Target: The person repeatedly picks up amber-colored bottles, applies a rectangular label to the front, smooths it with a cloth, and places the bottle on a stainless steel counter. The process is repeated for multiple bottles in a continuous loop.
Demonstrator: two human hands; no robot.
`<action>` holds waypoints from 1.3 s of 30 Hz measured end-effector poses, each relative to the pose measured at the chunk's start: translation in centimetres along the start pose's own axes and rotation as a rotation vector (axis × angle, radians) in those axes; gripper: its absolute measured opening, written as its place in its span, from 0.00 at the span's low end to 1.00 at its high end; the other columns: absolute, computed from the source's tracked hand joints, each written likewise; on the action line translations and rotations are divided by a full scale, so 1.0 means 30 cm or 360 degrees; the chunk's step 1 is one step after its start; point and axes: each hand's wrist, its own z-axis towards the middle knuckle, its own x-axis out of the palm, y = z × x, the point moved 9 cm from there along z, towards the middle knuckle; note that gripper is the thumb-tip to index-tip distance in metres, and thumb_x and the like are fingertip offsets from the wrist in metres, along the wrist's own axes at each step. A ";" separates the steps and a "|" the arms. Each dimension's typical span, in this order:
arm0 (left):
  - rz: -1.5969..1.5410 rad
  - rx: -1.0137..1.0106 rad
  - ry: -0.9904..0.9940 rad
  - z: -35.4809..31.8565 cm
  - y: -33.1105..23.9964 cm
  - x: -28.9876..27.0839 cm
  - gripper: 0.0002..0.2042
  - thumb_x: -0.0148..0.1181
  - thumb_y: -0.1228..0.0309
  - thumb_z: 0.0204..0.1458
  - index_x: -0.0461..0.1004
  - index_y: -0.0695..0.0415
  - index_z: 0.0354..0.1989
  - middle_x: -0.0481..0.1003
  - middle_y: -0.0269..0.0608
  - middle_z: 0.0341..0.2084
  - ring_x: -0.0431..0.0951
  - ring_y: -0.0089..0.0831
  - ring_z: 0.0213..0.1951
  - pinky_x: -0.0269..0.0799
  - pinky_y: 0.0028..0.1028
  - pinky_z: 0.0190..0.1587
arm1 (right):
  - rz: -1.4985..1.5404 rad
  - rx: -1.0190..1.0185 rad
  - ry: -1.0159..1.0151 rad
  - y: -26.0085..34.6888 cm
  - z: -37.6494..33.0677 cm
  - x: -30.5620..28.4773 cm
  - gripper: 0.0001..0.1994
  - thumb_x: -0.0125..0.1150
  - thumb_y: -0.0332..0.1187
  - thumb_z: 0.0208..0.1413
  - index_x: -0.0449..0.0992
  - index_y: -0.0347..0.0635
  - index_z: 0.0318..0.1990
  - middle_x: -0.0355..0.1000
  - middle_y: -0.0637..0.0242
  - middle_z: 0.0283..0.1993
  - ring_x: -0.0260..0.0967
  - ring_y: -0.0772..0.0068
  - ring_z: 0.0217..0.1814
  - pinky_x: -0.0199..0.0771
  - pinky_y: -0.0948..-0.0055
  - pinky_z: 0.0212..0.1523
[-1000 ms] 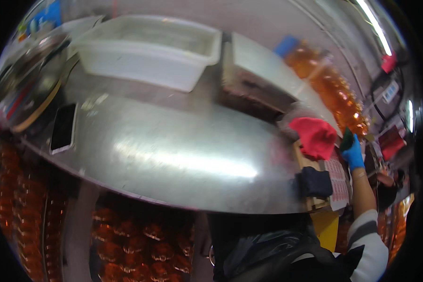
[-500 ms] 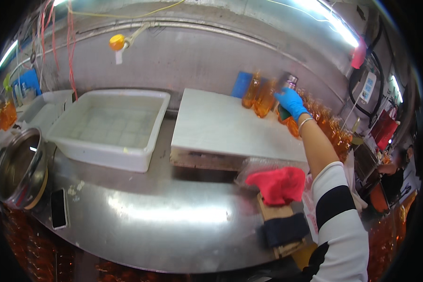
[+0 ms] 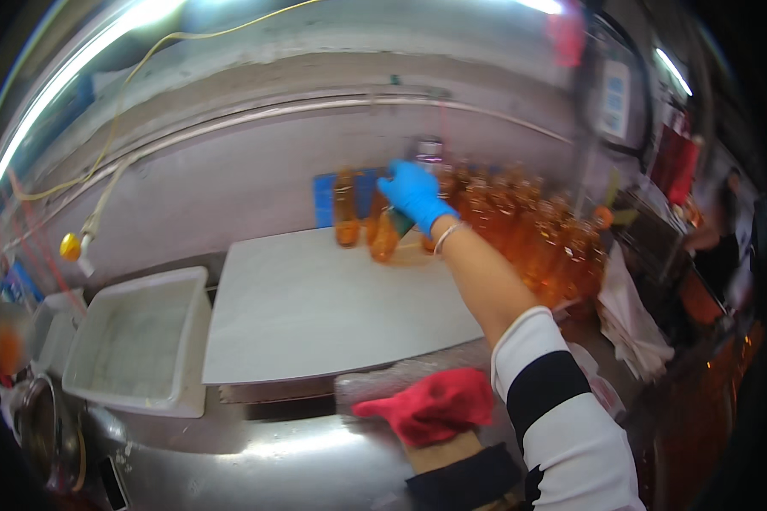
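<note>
My right hand (image 3: 418,196), in a blue glove, reaches to the back of the white board (image 3: 315,311). Its fingers are curled around the upper part of an amber bottle (image 3: 383,244), which stands at or near the board's surface. Under the palm shows something dark green (image 3: 400,222), partly hidden, so its kind is unclear. Left of the hand stands another amber bottle (image 3: 346,211). A dense group of amber bottles (image 3: 520,230) fills the space to the right. Behind the hand rises a metallic flask-like top (image 3: 429,152). My left hand is out of sight.
A blue panel (image 3: 324,201) leans on the wall. To the left is a white tub (image 3: 198,332), with a metal pot (image 3: 38,422) and a phone (image 3: 112,483) nearer. In front lie a red cloth (image 3: 435,404) and a dark cloth (image 3: 464,479). Another person (image 3: 724,238) is far right.
The view has swung right and closer to the bottles. My right hand has risen slightly and now covers the top of the bottle it was beside.
</note>
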 end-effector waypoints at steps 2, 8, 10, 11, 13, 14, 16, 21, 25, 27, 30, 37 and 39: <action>-0.0568 0.0075 0.0352 -0.055 -0.149 0.175 0.06 0.54 0.76 0.48 0.75 0.65 0.30 0.74 0.46 0.30 0.72 0.35 0.31 0.68 0.30 0.37 | 0.0308 -0.0202 -0.0211 0.048 -0.167 -0.176 0.14 0.57 0.45 0.48 0.74 0.45 0.35 0.73 0.57 0.28 0.71 0.55 0.30 0.72 0.63 0.32; -0.0851 0.0800 0.1270 -0.211 -0.576 0.581 0.23 0.63 0.72 0.43 0.67 0.64 0.49 0.70 0.50 0.44 0.69 0.39 0.50 0.68 0.33 0.48 | 0.1035 -0.0796 0.0082 0.247 -0.523 -0.574 0.13 0.61 0.42 0.47 0.73 0.42 0.31 0.69 0.61 0.24 0.66 0.66 0.24 0.66 0.73 0.26; -0.1570 0.0156 0.1585 -0.393 -0.737 0.757 0.34 0.63 0.75 0.41 0.55 0.62 0.59 0.65 0.49 0.51 0.66 0.40 0.54 0.67 0.31 0.51 | 0.1267 -0.0717 0.0426 0.108 -0.622 -0.585 0.14 0.61 0.42 0.47 0.73 0.40 0.31 0.69 0.63 0.24 0.66 0.71 0.25 0.65 0.74 0.26; -0.1784 -0.0324 0.1996 -0.513 -0.768 0.816 0.37 0.63 0.77 0.41 0.50 0.62 0.61 0.62 0.49 0.53 0.66 0.39 0.54 0.67 0.32 0.52 | 0.1341 -0.0583 0.0666 0.058 -0.696 -0.549 0.14 0.61 0.43 0.48 0.73 0.39 0.32 0.69 0.64 0.24 0.65 0.74 0.26 0.66 0.74 0.27; -0.2037 -0.1087 0.2440 -0.701 -0.751 0.836 0.40 0.61 0.79 0.41 0.45 0.60 0.64 0.56 0.50 0.58 0.64 0.38 0.55 0.66 0.33 0.54 | 0.1436 -0.0394 0.1000 0.015 -0.875 -0.459 0.14 0.61 0.41 0.48 0.74 0.38 0.34 0.70 0.65 0.26 0.66 0.77 0.28 0.67 0.75 0.30; -0.2114 -0.0876 0.2218 -0.703 -0.749 0.785 0.38 0.59 0.81 0.42 0.46 0.59 0.64 0.56 0.49 0.58 0.64 0.38 0.55 0.65 0.32 0.55 | 0.1417 -0.0341 0.1095 0.004 -0.944 -0.416 0.14 0.61 0.40 0.49 0.74 0.38 0.36 0.71 0.66 0.27 0.67 0.78 0.29 0.68 0.76 0.32; -0.1927 -0.0956 0.1965 -0.786 -0.637 0.745 0.37 0.58 0.82 0.42 0.48 0.59 0.63 0.56 0.46 0.58 0.63 0.36 0.56 0.64 0.32 0.55 | 0.1821 0.0172 0.1122 -0.137 -1.066 -0.343 0.13 0.60 0.37 0.50 0.75 0.38 0.40 0.72 0.66 0.29 0.69 0.79 0.31 0.70 0.78 0.34; -0.1441 -0.0945 0.1840 -0.963 -0.495 0.799 0.31 0.52 0.78 0.51 0.47 0.60 0.63 0.51 0.44 0.62 0.49 0.33 0.63 0.44 0.29 0.63 | 0.0277 0.0838 0.0319 -0.966 -1.397 -0.430 0.12 0.60 0.39 0.47 0.78 0.41 0.34 0.75 0.58 0.31 0.72 0.63 0.30 0.71 0.68 0.34; -0.1492 -0.0892 0.1778 -0.948 -0.514 0.774 0.33 0.51 0.81 0.48 0.46 0.58 0.64 0.48 0.41 0.63 0.48 0.32 0.63 0.43 0.30 0.64 | 0.0005 0.1272 0.0261 -1.298 -1.521 -0.450 0.11 0.59 0.39 0.46 0.78 0.42 0.32 0.74 0.56 0.31 0.72 0.56 0.36 0.71 0.62 0.38; -0.1443 -0.0910 0.1788 -0.939 -0.514 0.775 0.33 0.50 0.82 0.47 0.46 0.57 0.64 0.47 0.40 0.63 0.49 0.32 0.63 0.45 0.30 0.63 | 0.0038 0.1284 0.0316 -1.354 -1.478 -0.401 0.11 0.59 0.39 0.45 0.77 0.42 0.33 0.74 0.55 0.33 0.72 0.55 0.37 0.70 0.61 0.39; -0.1518 -0.1027 0.1852 -0.947 -0.502 0.786 0.34 0.51 0.82 0.47 0.46 0.57 0.64 0.48 0.40 0.63 0.52 0.32 0.62 0.51 0.30 0.61 | -0.0054 0.1010 0.0238 -1.368 -1.311 -0.334 0.13 0.60 0.39 0.45 0.77 0.42 0.36 0.73 0.53 0.39 0.71 0.54 0.41 0.70 0.60 0.42; -0.1528 -0.1211 0.1925 -0.966 -0.491 0.791 0.34 0.51 0.84 0.46 0.47 0.56 0.64 0.50 0.42 0.62 0.58 0.33 0.59 0.60 0.28 0.56 | -0.0071 0.1004 0.0448 -1.429 -1.117 -0.099 0.16 0.62 0.40 0.43 0.76 0.40 0.38 0.72 0.51 0.41 0.70 0.52 0.44 0.70 0.62 0.44; -0.1523 -0.1307 0.1923 -0.970 -0.488 0.787 0.34 0.51 0.83 0.46 0.47 0.57 0.64 0.51 0.42 0.61 0.58 0.33 0.58 0.61 0.28 0.55 | -0.0046 0.1107 0.0472 -1.434 -1.116 -0.055 0.17 0.62 0.41 0.44 0.76 0.40 0.39 0.72 0.51 0.41 0.70 0.52 0.44 0.70 0.63 0.43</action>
